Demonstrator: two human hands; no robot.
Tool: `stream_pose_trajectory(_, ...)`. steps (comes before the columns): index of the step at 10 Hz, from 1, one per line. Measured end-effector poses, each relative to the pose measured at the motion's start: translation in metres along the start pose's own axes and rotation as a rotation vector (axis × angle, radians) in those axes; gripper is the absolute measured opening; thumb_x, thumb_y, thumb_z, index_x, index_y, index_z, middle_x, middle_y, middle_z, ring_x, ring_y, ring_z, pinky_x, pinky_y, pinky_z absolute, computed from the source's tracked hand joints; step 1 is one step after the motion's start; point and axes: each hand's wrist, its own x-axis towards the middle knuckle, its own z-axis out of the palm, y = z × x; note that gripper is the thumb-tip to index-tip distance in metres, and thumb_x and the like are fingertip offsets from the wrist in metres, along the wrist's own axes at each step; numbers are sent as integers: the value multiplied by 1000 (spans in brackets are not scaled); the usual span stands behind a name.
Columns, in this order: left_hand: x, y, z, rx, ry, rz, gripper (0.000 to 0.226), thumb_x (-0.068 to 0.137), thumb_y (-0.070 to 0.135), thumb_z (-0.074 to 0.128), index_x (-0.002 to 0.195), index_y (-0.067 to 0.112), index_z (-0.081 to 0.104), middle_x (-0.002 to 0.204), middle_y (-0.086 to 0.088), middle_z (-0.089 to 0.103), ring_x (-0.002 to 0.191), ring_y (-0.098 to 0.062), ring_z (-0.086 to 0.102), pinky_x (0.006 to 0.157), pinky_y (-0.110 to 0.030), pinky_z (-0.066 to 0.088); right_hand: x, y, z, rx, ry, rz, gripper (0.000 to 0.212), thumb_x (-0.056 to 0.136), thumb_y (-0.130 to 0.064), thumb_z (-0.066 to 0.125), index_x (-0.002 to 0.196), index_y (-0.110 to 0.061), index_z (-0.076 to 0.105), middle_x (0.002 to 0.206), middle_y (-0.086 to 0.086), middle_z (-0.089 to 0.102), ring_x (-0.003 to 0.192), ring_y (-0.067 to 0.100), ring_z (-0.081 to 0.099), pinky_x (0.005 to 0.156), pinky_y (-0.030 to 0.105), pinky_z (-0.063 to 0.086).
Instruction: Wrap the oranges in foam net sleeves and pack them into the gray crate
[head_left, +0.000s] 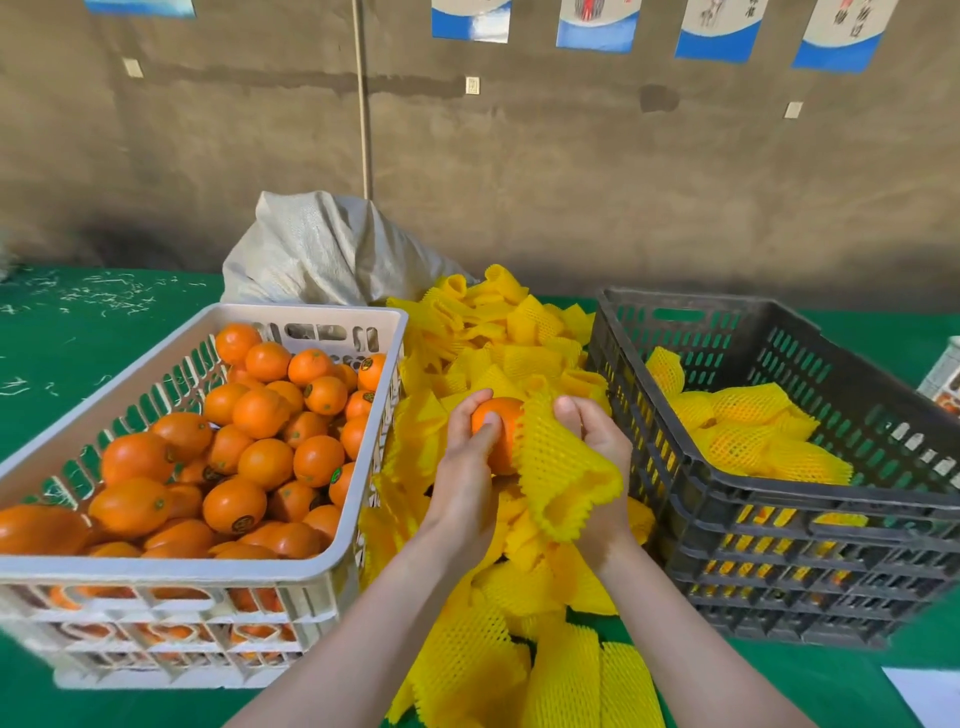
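The left hand (466, 462) gripped the firm orange (500, 427) while the right hand (597, 441) pinched the soft, likely stretchy sleeve (563, 470) by its rim.

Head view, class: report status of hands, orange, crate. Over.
Left hand grips round orange fruit. Right hand holds yellow foam net sleeve, partly over it. Dark gray slatted plastic crate at right, nothing blocking.

Fruit-packing shed: concrete wall (571, 182), green table (78, 353), white crate (171, 569) of oranges (265, 462), heaped foam net sleeves (498, 332), woven sack (322, 249).
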Motion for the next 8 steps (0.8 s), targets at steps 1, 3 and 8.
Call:
stream_pose_trajectory(1, 13, 9, -11, -64, 89, -80, 30, 102, 21, 39, 126, 35, 50, 140, -9, 49, 108, -25, 58, 79, -37, 55, -8, -15, -12, 88, -65, -124, 28, 97, -28, 38, 90, -12, 59, 80, -3, 56, 73, 8, 51, 71, 27, 45)
stream_pose_trajectory(3, 19, 3, -15, -233, 103, -92, 24, 99, 31, 41, 114, 25, 60, 125, -12, 61, 109, -27, 59, 82, -38, 52, -4, -21, -13, 70, -127, -147, 27, 99, -23, 36, 82, -18, 56, 67, -17, 59, 65, -1, 55, 65, 23, 47)
stream_pose_trajectory(8, 43, -28, -33, 180, 128, 142, 22, 99, 36, 43, 94, 47, 61, 101, 17, 65, 104, -6, 61, 88, -27, 51, -15, -10, 2, -517, 271, -571, 43, 91, -43, 48, 92, -5, 69, 91, 6, 55, 86, 7, 52, 75, 17, 42)
